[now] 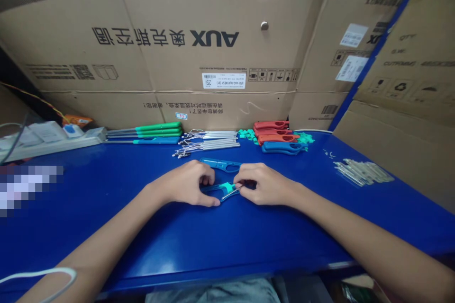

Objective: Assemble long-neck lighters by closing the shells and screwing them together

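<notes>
My left hand (190, 182) is closed on the left end of a blue lighter handle shell (213, 188), low over the blue table, with its thumb stretched along the near side. A mint-green trigger piece (226, 187) sits in the shell's middle. My right hand (265, 184) pinches a thin metal rod (230, 193) at the shell's right end, its tip slanting towards the green piece. The fingers hide the rod's other end and part of the shell. Just behind both hands lies another blue handle shell (221, 164), apart from the one I hold.
Along the back lie finished-looking lighters (158, 130), metal tubes with wires (213, 139), mint-green triggers (249, 136), and red and blue handle shells (273, 137). Clear-looking slim parts (362, 172) lie at right, a power strip (53, 139) at left. Cardboard (159, 71) walls the back.
</notes>
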`<control>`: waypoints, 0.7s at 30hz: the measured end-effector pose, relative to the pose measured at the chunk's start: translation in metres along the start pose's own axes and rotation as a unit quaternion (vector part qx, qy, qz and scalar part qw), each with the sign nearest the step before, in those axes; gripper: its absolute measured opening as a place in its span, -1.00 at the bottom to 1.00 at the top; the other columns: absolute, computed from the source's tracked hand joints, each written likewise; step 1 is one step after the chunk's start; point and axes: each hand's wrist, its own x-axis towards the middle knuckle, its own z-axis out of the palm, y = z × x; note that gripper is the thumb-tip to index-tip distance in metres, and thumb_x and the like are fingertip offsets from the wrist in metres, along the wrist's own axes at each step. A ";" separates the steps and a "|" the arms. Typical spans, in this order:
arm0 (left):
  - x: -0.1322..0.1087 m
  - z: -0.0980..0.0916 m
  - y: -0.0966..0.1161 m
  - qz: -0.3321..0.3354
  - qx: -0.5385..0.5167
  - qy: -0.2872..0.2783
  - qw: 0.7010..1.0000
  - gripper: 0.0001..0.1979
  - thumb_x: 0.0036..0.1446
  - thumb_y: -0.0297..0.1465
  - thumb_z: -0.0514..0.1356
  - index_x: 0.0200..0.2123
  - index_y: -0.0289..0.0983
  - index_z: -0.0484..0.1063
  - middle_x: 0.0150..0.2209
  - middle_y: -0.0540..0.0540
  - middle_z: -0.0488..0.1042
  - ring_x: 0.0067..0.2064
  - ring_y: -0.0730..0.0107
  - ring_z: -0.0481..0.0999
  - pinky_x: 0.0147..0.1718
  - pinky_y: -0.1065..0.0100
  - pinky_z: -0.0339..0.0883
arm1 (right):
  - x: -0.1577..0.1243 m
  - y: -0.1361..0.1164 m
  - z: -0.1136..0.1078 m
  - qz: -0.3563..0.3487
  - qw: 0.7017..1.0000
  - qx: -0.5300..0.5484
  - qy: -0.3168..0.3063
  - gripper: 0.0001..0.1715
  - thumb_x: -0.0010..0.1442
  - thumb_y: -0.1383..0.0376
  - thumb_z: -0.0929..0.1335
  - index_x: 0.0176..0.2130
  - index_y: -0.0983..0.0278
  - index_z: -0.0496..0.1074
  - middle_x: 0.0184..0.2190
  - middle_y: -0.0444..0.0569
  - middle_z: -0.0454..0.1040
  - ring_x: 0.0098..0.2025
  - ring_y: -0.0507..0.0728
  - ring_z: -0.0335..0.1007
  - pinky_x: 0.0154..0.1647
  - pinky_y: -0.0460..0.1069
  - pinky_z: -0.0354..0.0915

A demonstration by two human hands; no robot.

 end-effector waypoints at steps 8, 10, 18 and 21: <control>0.002 0.002 0.001 -0.005 0.004 -0.003 1.000 -0.66 -0.09 -0.10 0.32 -0.44 -0.26 0.45 -0.46 0.01 0.45 -0.46 0.42 0.37 -0.47 0.40 0.17 | 0.000 0.000 0.000 0.011 1.000 -0.013 -0.018 -0.80 0.13 0.47 0.32 -0.26 0.32 0.53 -0.34 -0.06 0.48 -0.36 0.03 0.35 -0.30 -0.08 0.24; 0.002 0.003 0.001 -0.004 0.002 0.000 1.000 -0.67 -0.08 -0.10 0.32 -0.43 -0.26 0.45 -0.45 0.00 0.45 -0.46 0.41 0.37 -0.47 0.40 0.18 | 0.000 0.000 0.000 0.015 1.000 -0.017 -0.022 -0.79 0.14 0.46 0.32 -0.24 0.32 0.53 -0.32 -0.05 0.48 -0.35 0.03 0.36 -0.30 -0.08 0.24; 0.002 0.003 0.003 0.001 0.003 0.009 1.000 -0.66 -0.06 -0.09 0.31 -0.43 -0.26 0.45 -0.46 0.00 0.44 -0.45 0.41 0.37 -0.46 0.39 0.18 | 0.002 -0.001 0.000 0.027 0.999 -0.031 -0.034 -0.77 0.19 0.43 0.32 -0.18 0.32 0.54 -0.29 -0.01 0.51 -0.31 0.06 0.40 -0.25 -0.06 0.26; 0.003 0.004 0.003 0.003 0.005 0.012 1.000 -0.66 -0.06 -0.09 0.31 -0.43 -0.26 0.45 -0.46 0.01 0.43 -0.45 0.41 0.36 -0.46 0.39 0.18 | 0.002 -0.001 0.000 0.025 0.998 -0.032 -0.038 -0.77 0.21 0.42 0.32 -0.17 0.31 0.54 -0.28 0.00 0.51 -0.29 0.07 0.41 -0.24 -0.06 0.26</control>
